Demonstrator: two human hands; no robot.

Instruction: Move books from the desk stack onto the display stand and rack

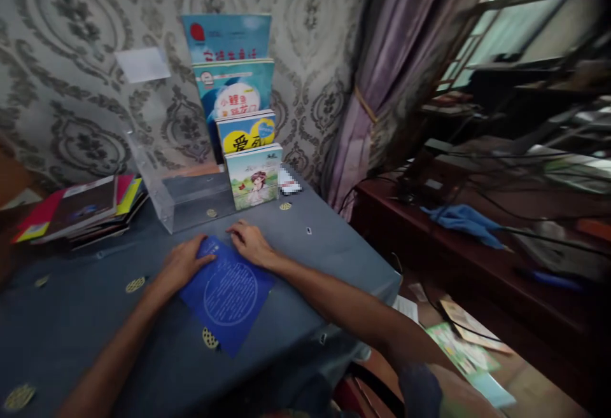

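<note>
A thin blue book lies flat on the grey-blue tablecloth, its cover bearing a pale circle of text. My left hand rests on the book's left edge, fingers spread over its upper corner. My right hand lies on the cloth at the book's top right corner, fingertips touching it. Just beyond my hands stands a clear acrylic tiered rack against the wall. Its right side holds several picture books stepped one behind another, front one showing a cartoon girl.
A stack of books lies at the table's left. A purple curtain hangs right of the table. A dark wooden bench with a blue cloth and cables runs along the right. Papers lie on the floor.
</note>
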